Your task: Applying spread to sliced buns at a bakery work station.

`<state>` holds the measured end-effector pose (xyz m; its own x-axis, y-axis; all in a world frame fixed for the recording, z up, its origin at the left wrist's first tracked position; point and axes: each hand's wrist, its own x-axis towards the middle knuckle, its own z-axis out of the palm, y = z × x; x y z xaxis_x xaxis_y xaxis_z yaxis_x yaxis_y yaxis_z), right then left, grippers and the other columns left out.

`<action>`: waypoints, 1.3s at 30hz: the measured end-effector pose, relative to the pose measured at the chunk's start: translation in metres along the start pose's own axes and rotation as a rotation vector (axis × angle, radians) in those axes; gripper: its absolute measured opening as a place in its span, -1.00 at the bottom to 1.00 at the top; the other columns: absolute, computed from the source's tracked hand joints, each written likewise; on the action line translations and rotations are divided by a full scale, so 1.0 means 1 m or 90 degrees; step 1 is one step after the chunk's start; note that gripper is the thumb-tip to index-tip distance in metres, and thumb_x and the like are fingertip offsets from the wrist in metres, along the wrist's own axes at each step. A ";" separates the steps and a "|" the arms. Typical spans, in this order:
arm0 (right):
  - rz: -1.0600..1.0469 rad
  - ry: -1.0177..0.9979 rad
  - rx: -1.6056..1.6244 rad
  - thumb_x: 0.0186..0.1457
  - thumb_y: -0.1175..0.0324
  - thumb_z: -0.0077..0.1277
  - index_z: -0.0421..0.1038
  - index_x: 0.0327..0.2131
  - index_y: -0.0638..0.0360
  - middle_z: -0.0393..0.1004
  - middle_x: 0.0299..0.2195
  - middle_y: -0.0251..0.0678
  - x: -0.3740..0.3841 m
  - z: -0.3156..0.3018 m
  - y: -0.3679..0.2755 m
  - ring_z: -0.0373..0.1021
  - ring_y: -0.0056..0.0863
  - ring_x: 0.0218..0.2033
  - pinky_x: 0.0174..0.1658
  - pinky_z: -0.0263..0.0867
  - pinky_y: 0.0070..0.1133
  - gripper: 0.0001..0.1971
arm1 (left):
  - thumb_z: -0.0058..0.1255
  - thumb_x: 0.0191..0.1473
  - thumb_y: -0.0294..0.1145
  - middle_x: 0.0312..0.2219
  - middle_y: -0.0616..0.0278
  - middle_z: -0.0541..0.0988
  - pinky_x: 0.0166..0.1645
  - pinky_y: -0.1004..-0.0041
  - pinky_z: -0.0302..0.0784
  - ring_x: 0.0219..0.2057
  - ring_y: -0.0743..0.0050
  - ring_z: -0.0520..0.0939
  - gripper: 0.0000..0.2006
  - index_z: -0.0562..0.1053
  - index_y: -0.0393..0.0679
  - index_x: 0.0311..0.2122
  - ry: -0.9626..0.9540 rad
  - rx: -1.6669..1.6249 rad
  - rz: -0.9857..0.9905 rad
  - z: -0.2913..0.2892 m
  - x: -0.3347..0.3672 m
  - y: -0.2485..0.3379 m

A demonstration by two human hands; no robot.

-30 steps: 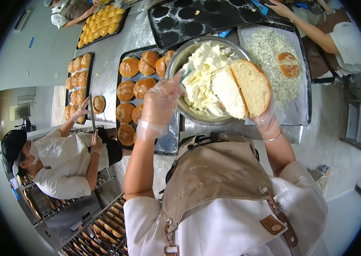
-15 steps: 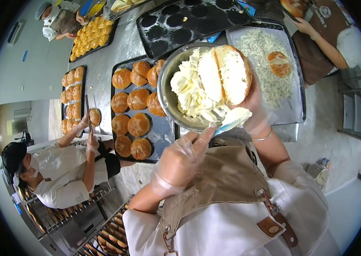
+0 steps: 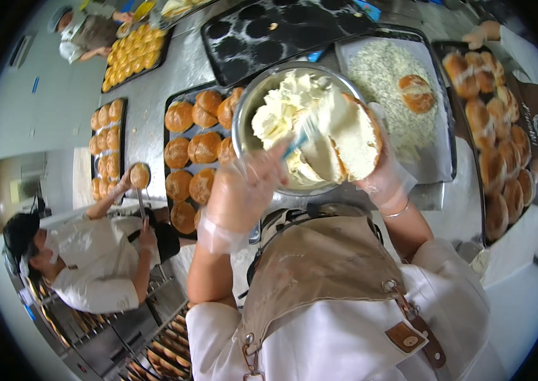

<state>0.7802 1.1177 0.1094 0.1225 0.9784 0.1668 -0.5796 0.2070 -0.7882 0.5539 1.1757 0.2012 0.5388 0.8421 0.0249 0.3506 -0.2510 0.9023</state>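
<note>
My left hand, in a clear plastic glove, is closed round the blue handle of a spatula. Its blurred blade lies over the cut face of a split bun. My gloved right hand grips this split bun from the right side, its pale inside turned up and coated in places with cream. Beneath the bun is a steel bowl, heaped with whipped pale cream on its left side. My right fingers are partly hidden behind the bun.
Left of the bowl stands a dark tray of round buns. A paper-lined tray of white flakes holds one bun. An indented black pan lies behind. At right, a person is by a loaded bread tray; another works at left.
The spatula has moved from the bowl's near rim up onto the bun's cut face. The bun has tilted and lowered slightly. A loaded bread tray has appeared at right.
</note>
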 end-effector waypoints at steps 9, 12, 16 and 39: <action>0.183 0.234 0.410 0.13 0.13 0.15 0.07 0.27 0.24 0.24 0.21 -0.18 0.009 -0.094 0.007 0.22 -0.40 0.22 0.28 0.14 -0.47 -0.26 | -0.09 0.19 -0.64 -0.47 0.23 0.56 -0.50 0.66 0.31 -0.60 0.70 0.38 -0.59 0.38 -0.27 0.17 0.116 -0.096 -0.209 0.006 0.013 -0.033; 0.002 0.395 -0.268 0.14 0.03 0.12 0.13 0.23 0.18 0.27 0.15 -0.21 0.020 -0.173 0.026 0.23 -0.40 0.18 0.21 0.22 -0.36 -0.30 | -0.13 0.23 -0.62 -0.45 0.20 0.55 -0.55 0.71 0.20 -0.64 0.75 0.31 -0.60 0.37 -0.26 0.18 0.156 -0.148 -0.260 0.011 0.001 -0.044; -0.287 0.268 -1.037 -0.08 0.32 0.28 0.34 0.10 0.08 0.28 0.12 -0.08 0.067 -0.219 0.036 0.23 -0.15 0.15 0.19 0.20 -0.26 -0.40 | -0.14 0.25 -0.56 -0.43 0.17 0.57 -0.58 0.69 0.19 -0.66 0.73 0.33 -0.63 0.39 -0.27 0.16 0.247 -0.216 -0.287 -0.004 -0.032 -0.073; 0.044 -0.545 -0.804 0.11 0.04 0.09 0.33 0.07 0.38 0.34 0.06 0.12 0.070 0.170 0.333 0.36 -0.02 0.03 0.11 0.27 -0.33 -0.38 | -0.23 0.19 -0.56 -0.20 0.09 0.55 -0.27 0.53 0.58 -0.32 0.43 0.62 -0.68 0.41 -0.15 0.04 0.702 -0.738 -0.454 0.010 -0.179 -0.320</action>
<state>0.4590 1.2549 -0.0410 -0.6197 0.7837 0.0426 0.5339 0.4608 -0.7089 0.3525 1.1003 -0.0960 -0.3620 0.6514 -0.6668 -0.6789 0.3059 0.6674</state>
